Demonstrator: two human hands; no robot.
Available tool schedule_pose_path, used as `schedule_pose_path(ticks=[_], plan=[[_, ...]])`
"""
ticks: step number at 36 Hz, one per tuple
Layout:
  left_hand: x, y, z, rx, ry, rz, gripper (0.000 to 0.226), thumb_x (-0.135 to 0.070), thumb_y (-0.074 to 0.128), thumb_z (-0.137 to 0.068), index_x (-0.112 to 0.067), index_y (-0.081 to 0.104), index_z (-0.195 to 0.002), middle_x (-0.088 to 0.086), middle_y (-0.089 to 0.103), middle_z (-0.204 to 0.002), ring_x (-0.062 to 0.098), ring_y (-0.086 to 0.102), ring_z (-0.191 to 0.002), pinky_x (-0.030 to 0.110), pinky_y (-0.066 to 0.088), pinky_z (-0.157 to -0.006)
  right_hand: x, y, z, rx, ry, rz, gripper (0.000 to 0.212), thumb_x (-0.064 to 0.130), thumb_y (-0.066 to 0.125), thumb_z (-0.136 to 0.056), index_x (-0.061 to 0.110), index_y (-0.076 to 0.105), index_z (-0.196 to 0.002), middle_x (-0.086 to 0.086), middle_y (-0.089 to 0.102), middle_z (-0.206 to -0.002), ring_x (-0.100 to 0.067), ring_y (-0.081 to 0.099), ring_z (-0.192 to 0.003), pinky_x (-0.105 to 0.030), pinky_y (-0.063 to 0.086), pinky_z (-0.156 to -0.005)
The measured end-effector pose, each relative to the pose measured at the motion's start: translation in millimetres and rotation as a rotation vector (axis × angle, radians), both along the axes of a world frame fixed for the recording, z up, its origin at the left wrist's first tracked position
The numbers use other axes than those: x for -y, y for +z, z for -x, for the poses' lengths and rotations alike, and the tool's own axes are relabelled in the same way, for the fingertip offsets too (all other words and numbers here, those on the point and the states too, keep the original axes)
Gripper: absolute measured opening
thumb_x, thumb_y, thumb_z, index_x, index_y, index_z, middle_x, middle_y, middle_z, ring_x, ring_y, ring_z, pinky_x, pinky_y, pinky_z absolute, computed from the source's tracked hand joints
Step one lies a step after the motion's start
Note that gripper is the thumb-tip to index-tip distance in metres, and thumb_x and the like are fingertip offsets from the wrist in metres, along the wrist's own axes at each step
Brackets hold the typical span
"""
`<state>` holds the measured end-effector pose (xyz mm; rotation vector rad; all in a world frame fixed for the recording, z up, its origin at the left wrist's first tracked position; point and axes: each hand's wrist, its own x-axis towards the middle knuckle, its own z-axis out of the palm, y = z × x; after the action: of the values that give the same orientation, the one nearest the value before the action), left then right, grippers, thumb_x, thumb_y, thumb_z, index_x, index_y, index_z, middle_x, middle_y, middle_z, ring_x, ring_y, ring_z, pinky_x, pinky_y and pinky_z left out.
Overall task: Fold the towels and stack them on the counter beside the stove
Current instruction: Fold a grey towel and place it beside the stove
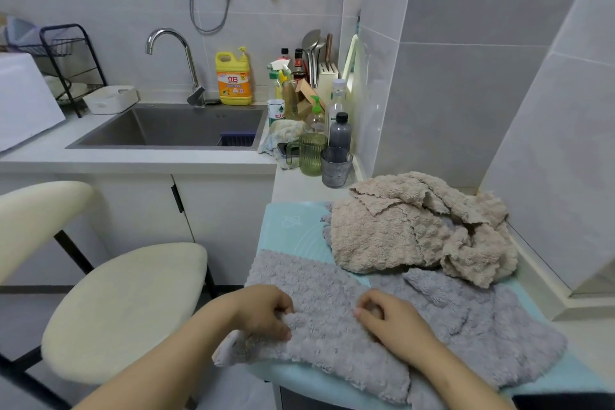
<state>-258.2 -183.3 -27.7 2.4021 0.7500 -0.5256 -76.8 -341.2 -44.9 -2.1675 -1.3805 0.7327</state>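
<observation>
Left hand (263,311) ; right hand (391,323) ; both pinch grey towel (326,339) lying under them

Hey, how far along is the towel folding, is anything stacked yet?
Done: nothing looks folded or stacked. In hand: the left hand and right hand both pinch the grey towel, which lies spread on the blue mat. Left: fold it, then the beige towel, crumpled in a heap behind it, and stack them.
</observation>
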Motion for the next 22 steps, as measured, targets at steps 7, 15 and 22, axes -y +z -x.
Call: schedule_pose_path(ticks=[7,15,22], plan=[[-1.5,0.2,-5.6,0.001,0.021,0.003,0.013,-0.032,0.063,-0.084,-0.024,0.052,-0.086,-0.013,0.046,-0.073,0.012,0.046,-0.081,0.022,0.037,-0.068,-1.8,-0.9,-2.1,0.298,-0.065,0.064,0.053,0.032,0.044,-0.095,0.029,0.026,-0.145,0.009,0.034,-0.147,-0.011,0.036,-0.132,-0.026,0.037,-0.100],[-3.3,1.6,-8.3,-0.015,0.045,0.019,0.013,-0.033,0.063,-0.085,-0.024,0.057,-0.091,-0.014,0.046,-0.075,0.012,0.046,-0.083,0.022,0.036,-0.069,3.0,-3.0,-7.3,-0.129,0.062,0.069,0.017,0.034,0.067,-0.081,0.031,0.058,-0.068,0.009,0.057,-0.062,0.002,0.046,-0.059,-0.017,0.038,-0.060],[-11.6,8.8,-7.8,-0.028,0.042,0.140,0.014,-0.029,0.067,-0.084,-0.025,0.056,-0.092,-0.020,0.049,-0.076,-0.001,0.048,-0.071,0.010,0.037,-0.060,4.0,4.4,-9.4,-0.255,0.275,0.289,0.025,0.024,0.077,-0.074,0.028,0.053,-0.067,0.010,0.048,-0.061,0.006,0.043,-0.050,-0.010,0.033,-0.052]])
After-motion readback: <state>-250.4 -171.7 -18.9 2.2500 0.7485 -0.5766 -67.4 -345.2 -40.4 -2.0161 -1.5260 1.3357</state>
